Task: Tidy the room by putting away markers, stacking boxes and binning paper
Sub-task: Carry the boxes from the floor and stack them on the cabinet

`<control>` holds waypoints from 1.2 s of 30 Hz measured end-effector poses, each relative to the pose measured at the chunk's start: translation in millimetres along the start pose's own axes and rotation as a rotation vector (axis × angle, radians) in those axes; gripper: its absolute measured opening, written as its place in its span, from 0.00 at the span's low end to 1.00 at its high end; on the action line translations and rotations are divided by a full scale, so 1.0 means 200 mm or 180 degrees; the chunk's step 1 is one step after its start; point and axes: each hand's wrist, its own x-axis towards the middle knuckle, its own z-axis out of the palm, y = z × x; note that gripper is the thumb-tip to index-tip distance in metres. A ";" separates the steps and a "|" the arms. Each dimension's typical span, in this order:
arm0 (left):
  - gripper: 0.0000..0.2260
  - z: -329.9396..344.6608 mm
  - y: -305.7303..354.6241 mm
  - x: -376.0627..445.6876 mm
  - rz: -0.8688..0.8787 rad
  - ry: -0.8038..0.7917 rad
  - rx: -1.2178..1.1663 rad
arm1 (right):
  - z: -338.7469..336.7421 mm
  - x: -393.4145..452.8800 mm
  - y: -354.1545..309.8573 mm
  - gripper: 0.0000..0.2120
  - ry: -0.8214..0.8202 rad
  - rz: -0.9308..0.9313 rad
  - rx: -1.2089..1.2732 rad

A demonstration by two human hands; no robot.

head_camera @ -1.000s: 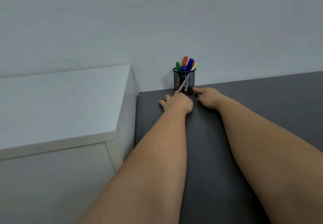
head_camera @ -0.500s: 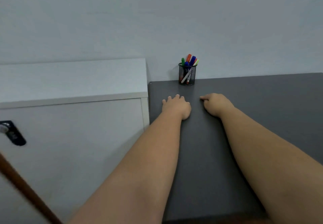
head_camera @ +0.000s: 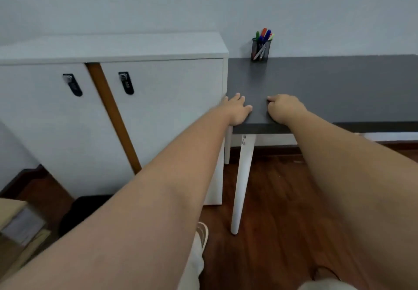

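Observation:
A black mesh pen holder (head_camera: 260, 51) stands at the back of the dark grey table (head_camera: 328, 90), against the wall. Several coloured markers (head_camera: 264, 35) stick out of its top. My left hand (head_camera: 237, 110) hangs over the table's front left corner with relaxed fingers and holds nothing. My right hand (head_camera: 283, 108) hovers beside it over the front edge, fingers loosely curled, forefinger extended, nothing in it. Both hands are far in front of the holder.
A white cabinet (head_camera: 158, 113) with two black combination locks (head_camera: 126, 82) stands left of the table, a brown pole (head_camera: 113, 115) leaning on it. A black object (head_camera: 86, 210) and cardboard boxes (head_camera: 13, 226) lie at the lower left on the wooden floor (head_camera: 282, 210).
Both hands have drawn back from the pen holder to the table's front edge. The view has pulled back, showing the cabinet doors, table legs and floor.

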 end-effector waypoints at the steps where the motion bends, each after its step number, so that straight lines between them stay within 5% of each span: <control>1: 0.28 0.01 -0.03 -0.12 0.0027 -0.0014 -0.0112 | 0.01 -0.10 -0.04 0.24 -0.0022 -0.0034 -0.0025; 8: 0.24 0.03 -0.45 -0.86 -0.0700 -0.0231 0.0516 | 0.01 -0.59 -0.30 0.23 -0.0227 -0.0432 -0.0391; 19: 0.24 0.00 -0.98 -1.95 -0.1822 -0.0230 0.0386 | 0.19 -1.24 -0.94 0.23 -0.1097 -0.1452 -0.0827; 36: 0.20 0.32 -1.17 -2.81 -0.3010 -0.0101 -0.0188 | 0.70 -1.66 -1.30 0.22 -0.1983 -0.2418 -0.1141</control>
